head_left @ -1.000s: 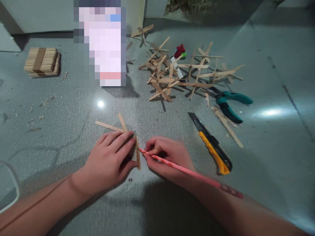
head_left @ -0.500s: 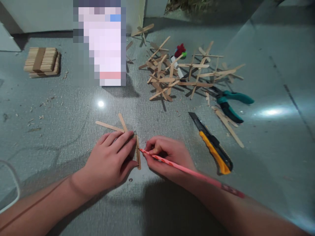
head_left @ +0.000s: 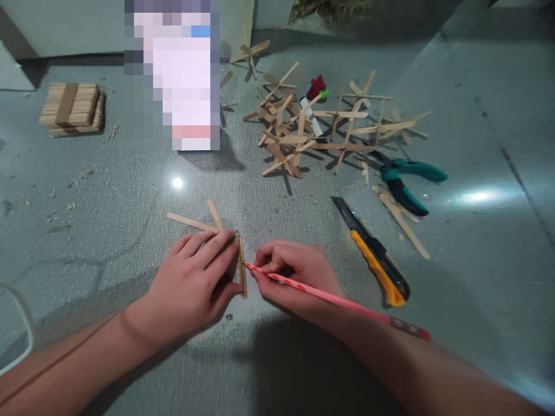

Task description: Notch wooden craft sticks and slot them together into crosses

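Observation:
My left hand grips a wooden craft stick against the table, fingertips near its top end and thumb near its bottom end. A narrow strip with small marks seems to lie along the stick's left side, mostly covered by my fingers. In my right hand is a pink pencil with orange spots, its tip touching the stick about midway along. Two more craft sticks stick out beyond my left fingertips; their near ends are hidden.
A banded bundle of craft sticks lies at the far left. Crossed stick assemblies are heaped at the back. On the right are a yellow utility knife, teal-handled pliers and loose sticks. A pixelated object stands at the back.
The pencil's back end has tilted up slightly, while its tip stays by the stick. My left hand has hardly moved.

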Action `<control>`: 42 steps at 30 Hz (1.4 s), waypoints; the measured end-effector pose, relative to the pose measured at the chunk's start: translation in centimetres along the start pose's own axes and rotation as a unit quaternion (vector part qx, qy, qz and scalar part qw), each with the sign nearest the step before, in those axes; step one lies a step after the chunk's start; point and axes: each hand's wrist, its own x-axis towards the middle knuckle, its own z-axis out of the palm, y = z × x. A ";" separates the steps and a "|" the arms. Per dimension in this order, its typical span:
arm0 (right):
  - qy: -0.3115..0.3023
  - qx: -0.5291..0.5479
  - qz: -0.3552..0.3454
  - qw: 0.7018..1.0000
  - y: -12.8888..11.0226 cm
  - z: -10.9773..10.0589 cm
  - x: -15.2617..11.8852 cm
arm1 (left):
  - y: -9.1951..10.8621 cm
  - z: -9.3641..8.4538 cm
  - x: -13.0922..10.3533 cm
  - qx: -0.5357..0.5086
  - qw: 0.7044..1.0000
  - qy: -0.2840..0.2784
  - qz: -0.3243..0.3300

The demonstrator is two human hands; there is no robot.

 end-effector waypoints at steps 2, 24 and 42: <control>0.003 0.002 0.004 1.000 0.0 0.0 0.0 | 0.0 0.0 0.0 -0.003 1.000 0.000 -0.001; 0.005 0.033 0.003 0.999 0.3 0.1 0.0 | -0.2 0.1 0.0 -0.001 1.000 -0.002 0.001; -0.014 0.037 0.009 0.999 0.2 0.0 0.0 | -0.1 0.1 0.0 -0.006 1.000 0.001 0.001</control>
